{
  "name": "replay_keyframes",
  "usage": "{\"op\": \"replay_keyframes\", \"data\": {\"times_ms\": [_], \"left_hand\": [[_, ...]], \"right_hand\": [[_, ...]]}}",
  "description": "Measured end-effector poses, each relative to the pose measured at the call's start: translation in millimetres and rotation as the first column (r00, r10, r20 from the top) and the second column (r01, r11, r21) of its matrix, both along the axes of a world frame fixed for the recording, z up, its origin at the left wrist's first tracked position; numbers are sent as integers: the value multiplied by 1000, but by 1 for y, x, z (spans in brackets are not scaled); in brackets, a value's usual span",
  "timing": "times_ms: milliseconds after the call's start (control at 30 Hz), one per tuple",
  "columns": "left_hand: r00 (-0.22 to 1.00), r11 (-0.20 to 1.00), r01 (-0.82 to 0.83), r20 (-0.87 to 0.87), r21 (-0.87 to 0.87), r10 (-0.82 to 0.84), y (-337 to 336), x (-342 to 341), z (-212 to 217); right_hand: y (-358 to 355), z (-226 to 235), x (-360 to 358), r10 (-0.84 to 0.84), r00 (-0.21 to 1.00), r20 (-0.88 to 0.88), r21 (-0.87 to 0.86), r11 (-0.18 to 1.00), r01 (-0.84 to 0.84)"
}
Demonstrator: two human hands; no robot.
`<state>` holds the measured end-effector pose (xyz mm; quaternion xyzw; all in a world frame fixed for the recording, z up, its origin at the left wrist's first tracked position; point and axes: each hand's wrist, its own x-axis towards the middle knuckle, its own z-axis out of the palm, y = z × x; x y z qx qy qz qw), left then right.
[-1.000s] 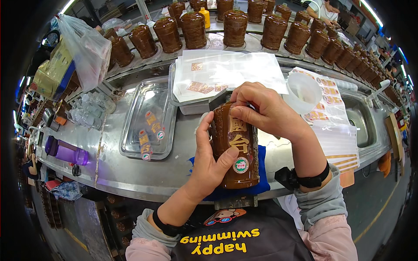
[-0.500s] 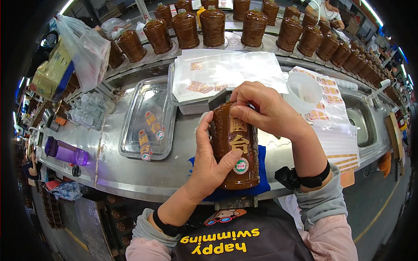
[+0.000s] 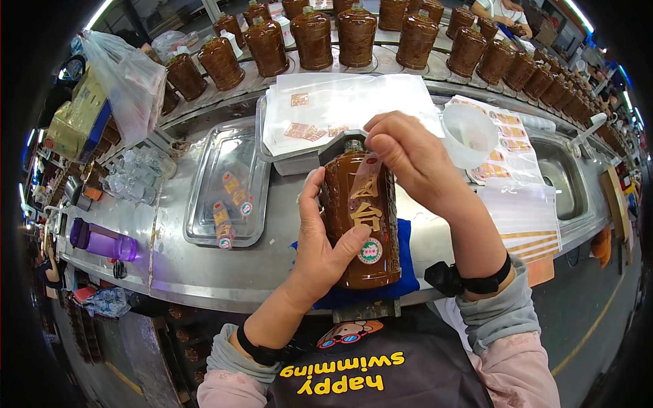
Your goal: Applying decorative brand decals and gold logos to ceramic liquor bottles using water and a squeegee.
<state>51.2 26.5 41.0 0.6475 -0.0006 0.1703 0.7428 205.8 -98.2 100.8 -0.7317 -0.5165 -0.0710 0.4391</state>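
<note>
A brown glazed bottle (image 3: 381, 268) stands tilted before me on a blue cloth (image 3: 409, 248). My left hand (image 3: 314, 248) is wrapped round its left side, the thumb pressed on the front beside a round green-and-white label (image 3: 369, 251). Gold characters run down the front. At the neck, my right hand (image 3: 411, 153) pinches the upper end of a clear film strip (image 3: 369, 168), which lifts off the bottle's upper front. Lower down, the strip's extent is hard to make out. Two similar decal strips (image 3: 237, 193) lie in a metal tray (image 3: 212, 146) to the left.
Behind the bottle, white sheets (image 3: 354, 92) with gold-red stickers lie over another tray. A translucent tub (image 3: 469, 136), label sheets (image 3: 520, 221) and a sink (image 3: 561, 183) are at right. Brown bottles (image 3: 356, 37) line the conveyor behind. A purple flask (image 3: 105, 239) lies left.
My right hand has drawn the strip's upper end away from the bottle, uncovering the neck. My left hand keeps its hold. The whole view has shifted slightly.
</note>
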Motion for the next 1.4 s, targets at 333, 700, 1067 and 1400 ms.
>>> {"op": "replay_keyframes", "data": {"times_ms": [333,700,1067,1400], "left_hand": [[998,999,-8,54,-37,10,1,1,0],[998,998,-28,53,58,24,5,1,-4],[996,998,-27,81,-64,32,4,-1,-4],[997,997,-76,15,-24,76,-1,6,8]], "right_hand": [[-68,-40,-75,12,1000,21,19,1000,-13],[-69,-53,-85,25,998,55,30,999,-27],[-66,-53,-84,30,998,47,13,999,-31],[-57,-41,-78,-18,1000,-6,-8,1000,18]]}}
